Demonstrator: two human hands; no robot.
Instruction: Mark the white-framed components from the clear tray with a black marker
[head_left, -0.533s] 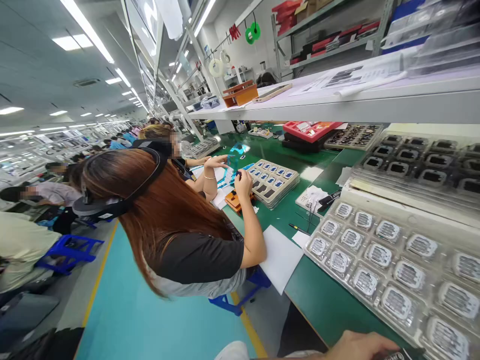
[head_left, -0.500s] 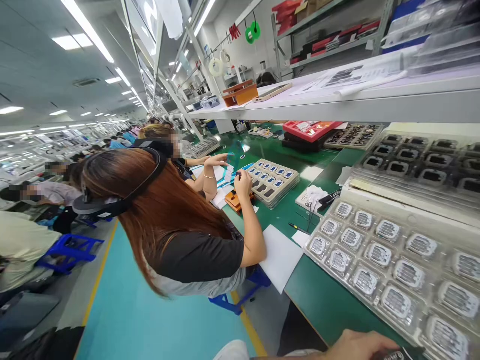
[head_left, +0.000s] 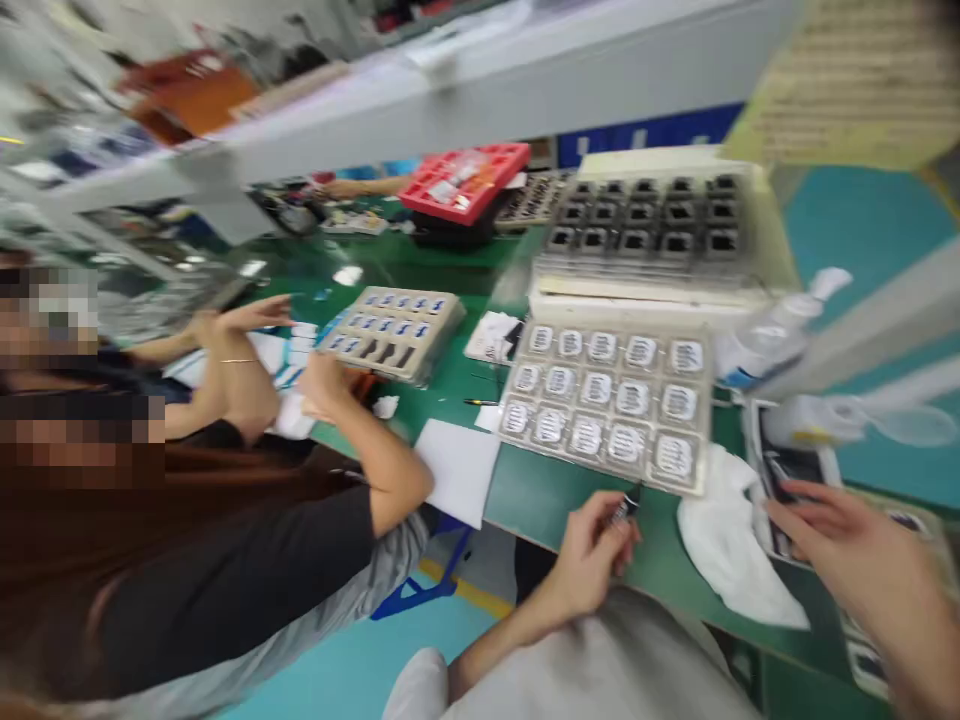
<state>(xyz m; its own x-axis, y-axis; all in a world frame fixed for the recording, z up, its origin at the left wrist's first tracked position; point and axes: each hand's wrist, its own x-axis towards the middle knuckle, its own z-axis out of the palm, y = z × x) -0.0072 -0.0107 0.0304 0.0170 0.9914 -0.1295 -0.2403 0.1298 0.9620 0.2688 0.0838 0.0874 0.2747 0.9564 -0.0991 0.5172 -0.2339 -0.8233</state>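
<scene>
Gripping a slim black marker pen [head_left: 628, 502] between thumb and curled fingers, the left hand [head_left: 589, 555] holds it at the view's four o'clock, above a green worktop [head_left: 536, 490]. At the pen's twelve lies a clear plastic tray [head_left: 702, 440] of white rounded-square pieces; at three, a crumpled white cloth [head_left: 739, 545], then the right hand [head_left: 862, 560], fingers extended, any grasp impossible to tell.

A factory workshop: the green workbench [head_left: 553, 490] carries a red compartment tray [head_left: 442, 207] at the view's twelve o'clock, stacked trays [head_left: 622, 267] of matching black pieces [head_left: 724, 241] at two, with a co-worker [head_left: 255, 570] at eight.
</scene>
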